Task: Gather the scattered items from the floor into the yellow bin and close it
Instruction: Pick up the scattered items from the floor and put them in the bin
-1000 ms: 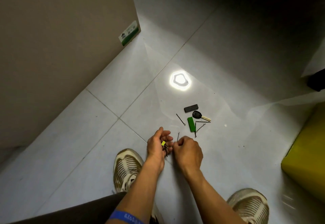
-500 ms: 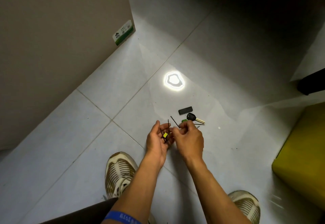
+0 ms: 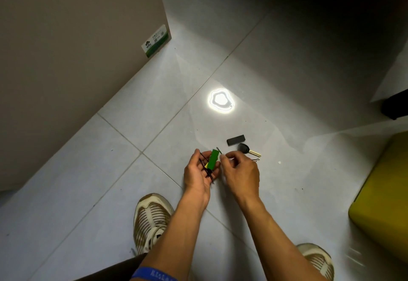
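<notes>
The left hand [image 3: 199, 171] is held palm up just above the floor [image 3: 106, 170], cupped around a green block [image 3: 213, 159], several thin black pins [image 3: 206, 171] and a small yellow piece [image 3: 206, 165]. The right hand [image 3: 239, 169] is positioned just beside it, with curled fingers [image 3: 225, 156] meeting at the upper end of the green block; whether anything is pinched between them cannot be determined.

Three items are seen on the floor: a black block [image 3: 235, 140], a black-headed key [image 3: 248, 150] and a pin [image 3: 256, 159] partly hidden behind the right hand. All three lie ahead of and to the right of the hands, so the right hand is judged the nearer. The key's long axis runs from upper left to lower right, with the blade pointing away toward the yellow bin [image 3: 384, 203]. The black block lies nearly crosswise, just beyond the key head.

The yellow bin is located at the right edge of the view, well apart from the hands; its lid is not visible.

The floor is formed of glossy pale tiles, and a bright lamp reflection [image 3: 220, 100] is produced on it. A large cardboard box [image 3: 77, 49] stands at the left
</notes>
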Demonstrator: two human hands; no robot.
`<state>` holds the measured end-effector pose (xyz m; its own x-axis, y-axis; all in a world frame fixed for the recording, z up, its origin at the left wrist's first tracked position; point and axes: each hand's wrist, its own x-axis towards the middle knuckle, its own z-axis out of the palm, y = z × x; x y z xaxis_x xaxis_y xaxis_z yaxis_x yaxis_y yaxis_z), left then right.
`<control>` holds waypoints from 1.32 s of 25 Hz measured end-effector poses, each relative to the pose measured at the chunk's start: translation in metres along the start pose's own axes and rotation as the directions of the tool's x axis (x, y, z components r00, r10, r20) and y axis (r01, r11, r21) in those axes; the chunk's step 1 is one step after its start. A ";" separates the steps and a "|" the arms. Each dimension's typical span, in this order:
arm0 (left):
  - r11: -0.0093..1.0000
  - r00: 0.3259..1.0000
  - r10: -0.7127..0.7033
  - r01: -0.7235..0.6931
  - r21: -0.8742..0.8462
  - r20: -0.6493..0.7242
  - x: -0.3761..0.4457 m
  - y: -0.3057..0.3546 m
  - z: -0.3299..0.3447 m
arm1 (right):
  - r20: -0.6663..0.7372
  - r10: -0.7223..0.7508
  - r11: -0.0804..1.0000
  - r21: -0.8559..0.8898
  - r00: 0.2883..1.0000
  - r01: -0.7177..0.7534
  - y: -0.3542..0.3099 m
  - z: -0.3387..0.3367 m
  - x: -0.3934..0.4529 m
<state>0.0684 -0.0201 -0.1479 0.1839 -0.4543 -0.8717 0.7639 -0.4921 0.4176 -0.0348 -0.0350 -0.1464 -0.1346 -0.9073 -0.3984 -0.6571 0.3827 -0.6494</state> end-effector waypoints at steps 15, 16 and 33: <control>1.000 1.000 -0.012 0.012 0.008 0.024 -0.001 0.007 0.008 | 0.145 -0.088 0.996 0.037 0.985 0.084 -0.006 -0.016 -0.002; 1.000 0.999 -0.024 0.024 0.016 0.042 -0.002 0.008 0.011 | 0.079 -0.103 0.994 0.049 0.992 0.099 -0.004 -0.019 -0.001; 0.986 1.000 -0.026 0.023 0.164 0.015 -0.011 -0.010 0.008 | 0.044 -0.087 0.688 -0.720 0.995 0.092 0.025 -0.010 0.008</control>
<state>0.0542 -0.0160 -0.1405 0.1547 -0.4525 -0.8783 0.6565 -0.6173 0.4336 -0.0597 -0.0348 -0.1599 -0.0444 -0.9284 -0.3688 -0.9984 0.0547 -0.0173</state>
